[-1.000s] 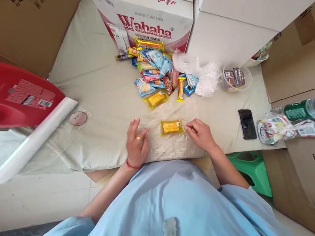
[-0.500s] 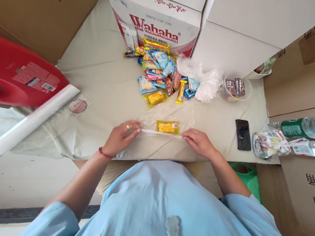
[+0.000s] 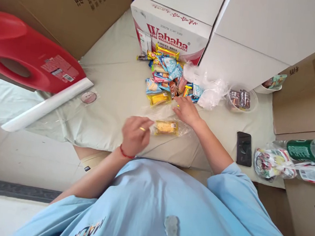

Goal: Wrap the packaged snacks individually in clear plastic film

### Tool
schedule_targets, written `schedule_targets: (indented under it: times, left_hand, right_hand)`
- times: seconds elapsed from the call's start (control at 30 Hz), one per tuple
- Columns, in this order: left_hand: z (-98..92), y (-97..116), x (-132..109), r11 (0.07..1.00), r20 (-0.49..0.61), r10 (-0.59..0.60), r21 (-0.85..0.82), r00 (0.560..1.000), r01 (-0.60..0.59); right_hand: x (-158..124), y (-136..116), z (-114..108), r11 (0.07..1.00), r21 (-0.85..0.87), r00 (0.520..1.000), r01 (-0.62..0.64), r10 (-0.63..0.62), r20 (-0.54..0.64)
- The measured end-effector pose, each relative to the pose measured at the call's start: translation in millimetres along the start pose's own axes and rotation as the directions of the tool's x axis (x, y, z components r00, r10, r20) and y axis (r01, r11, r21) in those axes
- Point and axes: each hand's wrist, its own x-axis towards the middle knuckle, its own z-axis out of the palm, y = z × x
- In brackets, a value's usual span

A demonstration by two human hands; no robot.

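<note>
A yellow-wrapped snack packet (image 3: 166, 127) lies near the table's front edge, with clear plastic film (image 3: 183, 129) around it. At its left end is my left hand (image 3: 136, 134), fingers curled closed; what they pinch, if anything, is hidden. My right hand (image 3: 186, 110) reaches over the film to the front of a snack pile, fingers stretched out and apart. Its knuckles cover the lower part of a small yellow bar (image 3: 187, 90). Just left of its fingertips lies another yellow packet (image 3: 159, 99). Blue biscuit packets (image 3: 152, 86) and other wrapped snacks are heaped behind.
A crumpled clear bag (image 3: 211, 95) and a round tub of cocoa snacks (image 3: 253, 101) stand right of the pile. A phone (image 3: 244, 148) and bottles (image 3: 299, 149) lie further right. At left are a red jug (image 3: 32, 54) and a white roll (image 3: 49, 104). Cartons (image 3: 168, 33) stand behind.
My right hand has left the film's right end and moved forward to the snack pile. My left hand has curled in beside the front packet. The view has shifted.
</note>
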Motion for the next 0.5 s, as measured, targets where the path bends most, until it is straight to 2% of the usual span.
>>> schedule_targets:
  times: [0.07,0.1,0.17,0.3,0.5]
  left_hand:
    - [14.8,17,-4,0.999,0.232,0.048,0.009,0.972,-0.052]
    - [22.7,22,-4,0.998,0.311,0.051,0.030,0.949,-0.064]
    - [35.7,25,-3,0.994,0.403,0.043,0.073,0.914,-0.078]
    - [46.1,17,-5,0.992,0.454,0.043,0.086,0.890,-0.092]
    - [46.2,14,-7,0.998,0.443,0.056,0.004,0.895,-0.065]
  right_hand:
    - [16,-6,10,1.000,-0.009,0.997,-0.002,0.002,0.079]
    - [22,-9,14,1.000,-0.020,0.993,-0.022,0.024,0.114]
    - [29,-12,20,0.997,-0.035,0.985,-0.072,0.077,0.153]
    - [26,-14,11,0.994,-0.021,0.984,-0.107,0.109,0.140]
    - [-11,-34,-18,0.997,-0.013,0.994,0.079,-0.078,0.078]
